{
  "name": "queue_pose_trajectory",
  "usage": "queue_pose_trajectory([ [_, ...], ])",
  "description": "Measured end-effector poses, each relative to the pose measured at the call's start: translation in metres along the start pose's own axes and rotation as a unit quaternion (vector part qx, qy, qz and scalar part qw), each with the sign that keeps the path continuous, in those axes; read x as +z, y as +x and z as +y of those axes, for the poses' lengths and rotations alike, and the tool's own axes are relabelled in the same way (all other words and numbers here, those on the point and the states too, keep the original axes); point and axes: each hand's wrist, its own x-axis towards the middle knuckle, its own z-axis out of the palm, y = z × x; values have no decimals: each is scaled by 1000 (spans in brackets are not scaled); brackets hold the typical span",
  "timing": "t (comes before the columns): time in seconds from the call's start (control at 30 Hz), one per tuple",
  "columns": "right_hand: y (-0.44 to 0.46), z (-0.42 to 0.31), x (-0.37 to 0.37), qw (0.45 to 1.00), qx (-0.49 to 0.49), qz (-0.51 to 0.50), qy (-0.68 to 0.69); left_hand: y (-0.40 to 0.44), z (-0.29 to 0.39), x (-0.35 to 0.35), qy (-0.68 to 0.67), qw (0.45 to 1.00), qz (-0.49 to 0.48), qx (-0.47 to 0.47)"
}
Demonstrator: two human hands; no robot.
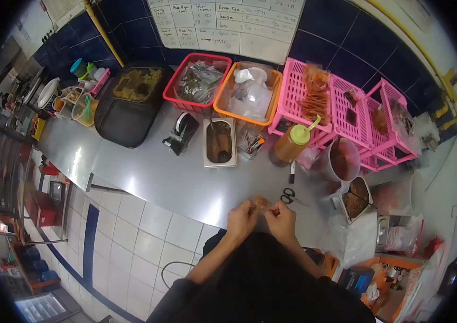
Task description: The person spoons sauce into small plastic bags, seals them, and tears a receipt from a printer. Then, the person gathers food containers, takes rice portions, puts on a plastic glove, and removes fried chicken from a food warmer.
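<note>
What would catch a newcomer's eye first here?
Probably the bright red basket, orange basket and pink baskets along the back of the metal table. Behind them is a handwritten whiteboard. At the near edge, the left hand and right hand hold a small orange-brown packet between them.

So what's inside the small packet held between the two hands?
Something orange-brown shows in the small packet, too small to identify. The left hand and right hand cover its edges, hiding anything there.

White glare on the metal table (148, 172), fisheye-curved dark edges.
</note>
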Motion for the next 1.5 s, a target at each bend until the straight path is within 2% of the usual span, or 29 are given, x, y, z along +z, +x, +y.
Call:
queue_pose_trajectory([
  [0.03,1,-2,1,1000,2,4,5,1,-2,-1,32,999,0,-13],
  [0.1,9,-4,3,1000,4,22,14,11,-3,-4,-30,998,13,-46],
  [0.23,14,3,5,978,90,-17,187,11,10,-6,-133,984,31,-113],
  [0.3,13,-7,0,949,134,-39,284,12,2,-3,-181,977,28,-106],
  [0.37,12,-6,-3,951,90,-81,285,14,-15,1,-262,959,33,-107],
  [0.4,14,-8,-4,950,67,-101,287,16,-11,-6,-293,945,23,-143],
  [0.47,20,-15,-12,982,-114,-88,121,20,-2,-20,-353,911,0,-214],
  [0.53,22,-12,-12,974,-203,-87,54,21,10,-28,-374,898,-14,-233],
  [0.57,23,-1,-6,972,-203,-96,72,20,13,-30,-384,891,-23,-242],
  [0.6,23,2,-3,969,-203,-105,89,19,11,-31,-392,892,-26,-222],
  [0.67,19,3,3,962,-79,-142,219,18,7,-33,-410,893,-31,-181],
  [0.73,20,-8,1,938,10,-159,308,18,2,-25,-288,956,46,-43],
  [0.8,22,-21,-7,917,63,-158,361,19,-1,-23,-232,972,31,32],
  [0.87,26,-19,-9,931,76,-132,333,18,-5,-26,-254,964,-74,40],
  [0.97,27,-19,-11,936,87,-108,323,17,10,-34,-416,892,-127,-126],
  [1.27,24,-11,-10,924,115,-129,342,19,8,-32,-397,904,-81,-138],
  [1.37,27,-17,-15,921,108,-175,331,16,10,-32,-337,931,-83,-111],
  [1.47,29,-7,-15,927,78,-212,298,17,9,-32,-199,975,-89,-47],
  [1.5,29,-7,-15,930,64,-223,285,17,10,-31,-205,973,-99,-42],
])
